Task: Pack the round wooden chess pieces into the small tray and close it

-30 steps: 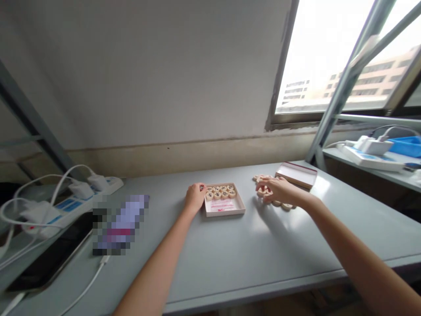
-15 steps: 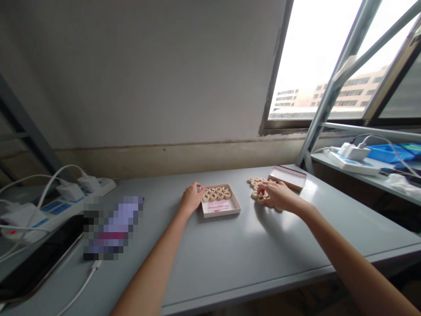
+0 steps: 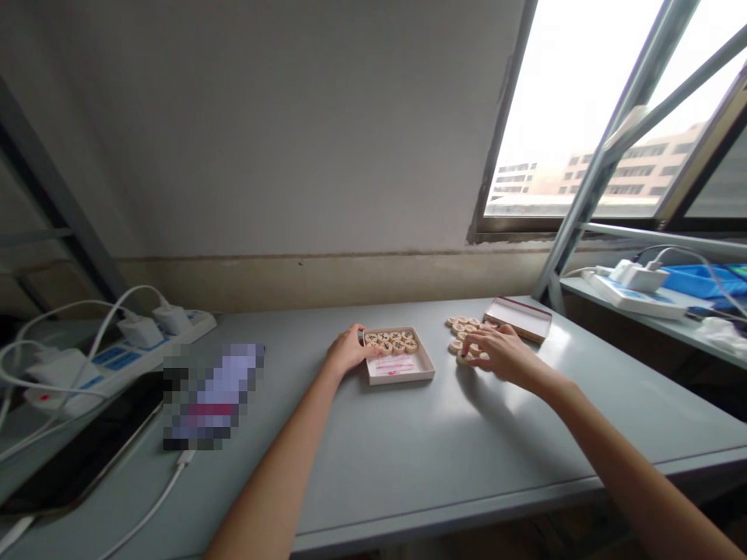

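A small open box (image 3: 399, 369) lies on the grey table (image 3: 408, 451) with several round wooden game pieces (image 3: 391, 341) in rows along its far side. My left hand (image 3: 348, 351) grips the box's left edge, thumb near the pieces. To the right lies a loose pile of the same wooden pieces (image 3: 463, 329). My right hand (image 3: 500, 351) rests over that pile, fingers curled down onto the pieces; whether it has one pinched I cannot make out. The box lid (image 3: 519, 319) lies just beyond the pile.
A power strip (image 3: 117, 358) with plugs and white cables sits at the table's left, with a dark tablet (image 3: 75, 459) and a blurred-out object (image 3: 210, 393) near it. A metal frame post (image 3: 589, 179) and window stand at the right, with a side shelf (image 3: 647, 299) holding chargers.
My right hand has shifted slightly over the loose pile, fingers pressing lower onto the pieces. My left hand stays on the box's left edge. The view has swung a little.
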The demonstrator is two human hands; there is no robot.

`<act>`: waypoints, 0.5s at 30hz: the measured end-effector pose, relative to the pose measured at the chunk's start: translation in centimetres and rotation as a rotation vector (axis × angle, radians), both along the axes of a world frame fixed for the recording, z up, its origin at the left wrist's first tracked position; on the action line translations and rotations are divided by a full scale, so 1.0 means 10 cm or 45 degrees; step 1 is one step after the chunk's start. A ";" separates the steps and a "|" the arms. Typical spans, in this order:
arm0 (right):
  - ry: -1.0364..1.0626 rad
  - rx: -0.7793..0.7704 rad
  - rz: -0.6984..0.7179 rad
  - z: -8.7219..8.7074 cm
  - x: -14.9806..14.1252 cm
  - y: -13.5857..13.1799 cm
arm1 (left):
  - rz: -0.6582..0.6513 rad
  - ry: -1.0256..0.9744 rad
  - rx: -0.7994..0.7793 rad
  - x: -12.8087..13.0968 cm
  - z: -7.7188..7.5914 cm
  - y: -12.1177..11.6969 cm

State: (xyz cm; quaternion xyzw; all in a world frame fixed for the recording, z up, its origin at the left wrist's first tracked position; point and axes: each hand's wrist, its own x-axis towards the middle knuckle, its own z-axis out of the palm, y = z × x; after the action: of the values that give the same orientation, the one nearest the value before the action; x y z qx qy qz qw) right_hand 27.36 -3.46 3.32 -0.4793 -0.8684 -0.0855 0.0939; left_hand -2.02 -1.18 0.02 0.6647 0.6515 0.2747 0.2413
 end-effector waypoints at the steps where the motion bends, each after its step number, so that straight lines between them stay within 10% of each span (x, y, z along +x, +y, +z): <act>1: 0.015 -0.013 0.005 0.00 -0.01 0.00 | -0.003 -0.001 0.002 0.00 0.00 0.00; 8: 0.326 -0.248 0.178 0.14 -0.23 -0.02 | 0.000 0.041 0.004 0.00 0.00 0.00; 15: 0.510 -0.441 0.512 0.13 -1.04 0.19 | 0.009 -0.046 0.012 -0.01 0.01 0.05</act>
State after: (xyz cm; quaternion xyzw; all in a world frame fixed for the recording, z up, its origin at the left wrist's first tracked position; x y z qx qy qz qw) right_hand 16.92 -1.57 4.63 -0.3146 -0.9115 0.1796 0.1947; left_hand -2.16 -0.65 0.14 0.6585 0.6480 0.2906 0.2491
